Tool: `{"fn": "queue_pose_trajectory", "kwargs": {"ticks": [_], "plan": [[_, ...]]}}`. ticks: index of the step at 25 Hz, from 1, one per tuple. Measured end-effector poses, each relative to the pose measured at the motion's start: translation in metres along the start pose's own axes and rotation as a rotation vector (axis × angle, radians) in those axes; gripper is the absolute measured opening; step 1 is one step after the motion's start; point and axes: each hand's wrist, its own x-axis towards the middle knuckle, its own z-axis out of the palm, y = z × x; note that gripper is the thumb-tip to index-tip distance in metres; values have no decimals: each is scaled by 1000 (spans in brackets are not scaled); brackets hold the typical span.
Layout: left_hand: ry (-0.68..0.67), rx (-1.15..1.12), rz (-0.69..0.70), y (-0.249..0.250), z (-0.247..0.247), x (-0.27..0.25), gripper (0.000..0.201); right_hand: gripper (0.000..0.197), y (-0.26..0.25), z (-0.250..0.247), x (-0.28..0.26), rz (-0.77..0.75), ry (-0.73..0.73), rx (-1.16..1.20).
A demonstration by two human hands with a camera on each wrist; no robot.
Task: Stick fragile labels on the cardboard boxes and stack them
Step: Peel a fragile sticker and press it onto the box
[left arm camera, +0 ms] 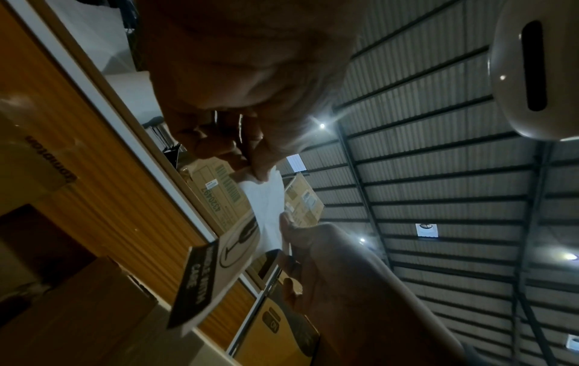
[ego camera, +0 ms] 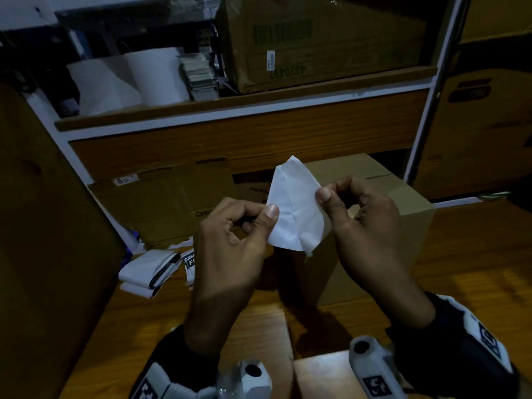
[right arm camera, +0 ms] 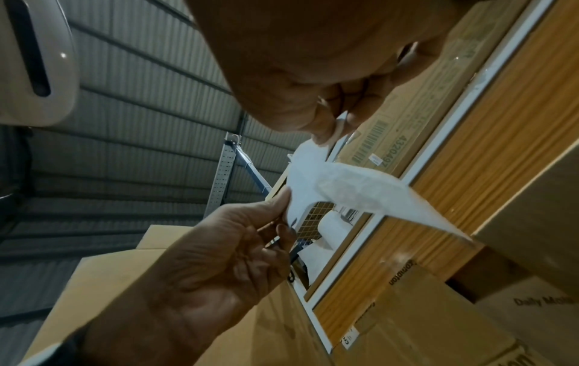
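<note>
Both hands hold a white fragile label sheet (ego camera: 293,208) in the air, its blank side toward me. My left hand (ego camera: 269,217) pinches its left edge and my right hand (ego camera: 325,198) pinches its right edge. In the left wrist view the label (left arm camera: 213,272) shows a printed glass symbol and "WITH CARE", and a white layer (left arm camera: 266,210) curls away from it between the left hand (left arm camera: 261,172) and the right hand (left arm camera: 288,222). The right wrist view shows the white sheet (right arm camera: 344,188) stretched between the two hands. A closed cardboard box (ego camera: 403,214) stands on the table just behind the hands.
More labels (ego camera: 149,272) lie on the wooden table (ego camera: 460,269) at the left. Flattened cardboard (ego camera: 172,197) leans at the back. A tall carton (ego camera: 43,226) stands on the left. The shelf above holds white rolls (ego camera: 155,76) and a big carton (ego camera: 316,44).
</note>
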Motion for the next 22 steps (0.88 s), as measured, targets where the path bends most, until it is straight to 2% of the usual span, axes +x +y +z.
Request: {"fn": "queue_pose_trajectory", "kwargs": {"ticks": [6, 10, 12, 14, 16, 19, 22], "plan": [[-1, 4, 1, -6, 3, -4, 13, 16, 2, 7, -3, 86, 22, 37], [-328, -132, -125, -8, -13, -2, 36, 18, 2, 5, -5, -45, 90, -126], [-372, -183, -120, -4, -26, 0, 43, 19, 3, 3, -3, -52, 125, -130], [-312, -217, -92, 4, -33, 4, 54, 18, 2, 0, -1, -58, 138, -115], [-218, -221, -95, 9, -32, 10, 60, 13, -2, 3, -3, -131, 118, -142], [-140, -211, -42, 20, -24, 19, 35, 8, -7, 6, -8, -264, 97, -179], [-85, -168, 4, 18, -20, 24, 16, 6, -7, 5, -11, -326, 57, -167]]}}
